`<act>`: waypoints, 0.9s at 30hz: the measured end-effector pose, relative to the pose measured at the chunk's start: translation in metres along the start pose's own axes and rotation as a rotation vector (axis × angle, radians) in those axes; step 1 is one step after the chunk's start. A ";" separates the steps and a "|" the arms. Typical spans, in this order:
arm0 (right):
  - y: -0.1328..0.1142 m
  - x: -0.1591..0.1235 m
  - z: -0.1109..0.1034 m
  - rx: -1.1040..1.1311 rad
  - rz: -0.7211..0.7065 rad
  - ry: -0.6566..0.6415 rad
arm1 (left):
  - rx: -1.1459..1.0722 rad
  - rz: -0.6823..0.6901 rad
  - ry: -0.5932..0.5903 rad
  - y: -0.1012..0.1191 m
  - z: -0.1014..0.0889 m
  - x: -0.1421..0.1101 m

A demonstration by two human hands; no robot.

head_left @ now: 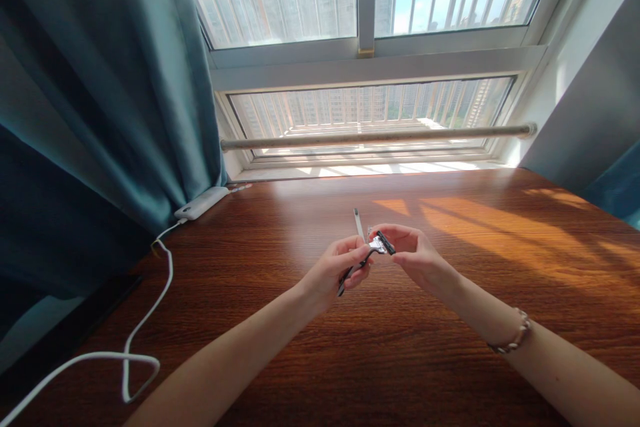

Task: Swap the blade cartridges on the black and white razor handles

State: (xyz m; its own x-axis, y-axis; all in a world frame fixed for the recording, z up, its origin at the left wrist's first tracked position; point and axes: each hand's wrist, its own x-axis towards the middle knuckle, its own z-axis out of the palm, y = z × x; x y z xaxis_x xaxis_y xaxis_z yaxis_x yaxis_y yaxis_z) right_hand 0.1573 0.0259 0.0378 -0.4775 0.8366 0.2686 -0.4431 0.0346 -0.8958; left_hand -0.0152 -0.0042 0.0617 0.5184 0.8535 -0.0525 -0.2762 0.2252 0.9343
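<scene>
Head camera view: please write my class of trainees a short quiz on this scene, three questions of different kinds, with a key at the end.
1. True or false: the white cord runs to the white box at the foot of the curtain.

2. Multiple choice: what does the left hand hold?
A. A mug
B. A slim tool with a silvery neck
C. A folded cloth

3. Short answer: on which wrist, left or right, is the bracelet worn?

Key: 1. True. 2. B. 3. Right.
</scene>
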 end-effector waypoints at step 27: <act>0.004 0.003 -0.010 0.223 0.049 0.057 | -0.176 -0.114 0.076 0.001 -0.004 0.007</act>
State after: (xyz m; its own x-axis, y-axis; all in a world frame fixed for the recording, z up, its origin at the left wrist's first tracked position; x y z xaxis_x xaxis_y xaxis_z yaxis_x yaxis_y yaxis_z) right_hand 0.1619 0.0345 0.0319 -0.4616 0.8640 0.2009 -0.5805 -0.1229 -0.8049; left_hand -0.0151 0.0042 0.0604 0.4937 0.8494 -0.1867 -0.3602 0.3951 0.8450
